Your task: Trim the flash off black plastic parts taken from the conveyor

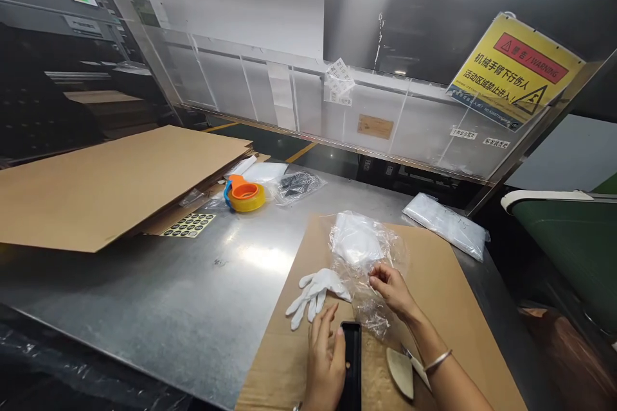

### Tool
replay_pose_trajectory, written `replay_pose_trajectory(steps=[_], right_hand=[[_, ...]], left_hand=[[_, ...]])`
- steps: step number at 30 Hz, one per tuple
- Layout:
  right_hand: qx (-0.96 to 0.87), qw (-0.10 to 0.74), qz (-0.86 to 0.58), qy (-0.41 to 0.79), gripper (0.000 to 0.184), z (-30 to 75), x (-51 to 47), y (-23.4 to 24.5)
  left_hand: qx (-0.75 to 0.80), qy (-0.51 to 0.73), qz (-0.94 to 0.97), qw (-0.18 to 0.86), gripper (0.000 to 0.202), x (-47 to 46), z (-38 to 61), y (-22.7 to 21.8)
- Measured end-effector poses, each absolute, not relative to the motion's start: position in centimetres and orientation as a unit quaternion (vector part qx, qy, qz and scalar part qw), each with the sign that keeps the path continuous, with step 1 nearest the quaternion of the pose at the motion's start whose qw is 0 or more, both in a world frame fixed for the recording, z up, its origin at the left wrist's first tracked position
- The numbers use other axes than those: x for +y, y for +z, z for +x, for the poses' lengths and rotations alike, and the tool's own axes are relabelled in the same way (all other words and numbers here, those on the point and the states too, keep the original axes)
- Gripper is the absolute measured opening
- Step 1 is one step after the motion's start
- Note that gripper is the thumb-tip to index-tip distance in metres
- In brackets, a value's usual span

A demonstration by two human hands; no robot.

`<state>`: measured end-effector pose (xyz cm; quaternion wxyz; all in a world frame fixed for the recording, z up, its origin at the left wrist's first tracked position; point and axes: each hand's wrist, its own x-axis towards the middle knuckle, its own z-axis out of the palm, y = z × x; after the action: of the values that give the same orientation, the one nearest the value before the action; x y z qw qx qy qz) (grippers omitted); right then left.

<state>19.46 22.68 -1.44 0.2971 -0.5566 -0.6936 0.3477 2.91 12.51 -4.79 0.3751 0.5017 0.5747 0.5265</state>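
My right hand (pixel 394 292) pinches at the edge of a crumpled clear plastic bag (pixel 373 314) over the cardboard sheet. Just above lies another clear bag with folded white material (pixel 357 241) in it. My left hand (pixel 324 356) has its fingers stretched out beside a long, narrow black tray-like part (pixel 355 359); its thumb is at the part's left edge, and I cannot tell whether it touches. A white glove (pixel 318 292) lies flat beyond my left fingertips. Below my right wrist are a beige curved piece (pixel 400 372) and a thin tool (pixel 417 363), partly hidden by my forearm.
A brown cardboard sheet (pixel 443 314) covers part of the metal table (pixel 193 308). Stacked cardboard (pixel 120 180), a round-label sheet (pixel 190 225), a tape dispenser (pixel 245 196) and a bag with dark contents (pixel 299 185) are left. Packed plastic bags (pixel 446 225) lie right, below a warning sign (pixel 520 70).
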Motion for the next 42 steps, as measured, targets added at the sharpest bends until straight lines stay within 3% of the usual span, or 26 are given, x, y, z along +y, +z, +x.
replay_pose_trajectory(steps=[5, 10, 14, 20, 23, 29, 35, 40, 42], right_hand=[[-0.668, 0.338, -0.508, 0.426, 0.031, 18.7, 17.8, 2.2], [-0.653, 0.347, -0.527, 0.420, 0.020, 16.8, 13.7, 3.6], [-0.668, 0.321, -0.522, 0.423, 0.013, 16.5, 12.0, 3.4], [-0.703, 0.311, -0.545, 0.336, 0.011, 17.7, 11.4, 3.1], [-0.736, 0.303, -0.544, 0.267, 0.011, 17.1, 10.9, 3.2], [-0.793, 0.267, -0.505, 0.210, 0.019, 15.5, 10.3, 2.8], [-0.716, 0.230, -0.639, 0.161, 0.020, 15.4, 9.1, -1.0], [-0.685, 0.172, -0.681, 0.192, 0.012, 15.1, 6.9, -4.7], [-0.677, 0.174, -0.680, 0.219, 0.017, 15.6, 6.3, -4.8]], left_hand=[[0.501, 0.563, 0.448, 0.482, 0.030, 14.0, 2.7, -0.7], [0.437, 0.499, 0.440, 0.605, 0.028, 12.3, 4.0, 0.7], [0.435, 0.503, 0.417, 0.619, 0.032, 11.1, 4.0, 0.2], [0.515, 0.532, 0.446, 0.502, 0.028, 10.2, 2.6, -1.3], [0.551, 0.544, 0.481, 0.410, 0.017, 9.4, 2.3, -1.6], [0.539, 0.405, 0.735, 0.068, 0.029, 9.7, 1.4, -2.0], [0.628, 0.381, 0.678, -0.001, 0.037, 11.2, -2.5, -4.0], [0.654, 0.329, 0.681, -0.004, 0.031, 10.1, -4.2, -5.5], [0.668, 0.315, 0.675, -0.003, 0.030, 9.4, -4.4, -5.7]])
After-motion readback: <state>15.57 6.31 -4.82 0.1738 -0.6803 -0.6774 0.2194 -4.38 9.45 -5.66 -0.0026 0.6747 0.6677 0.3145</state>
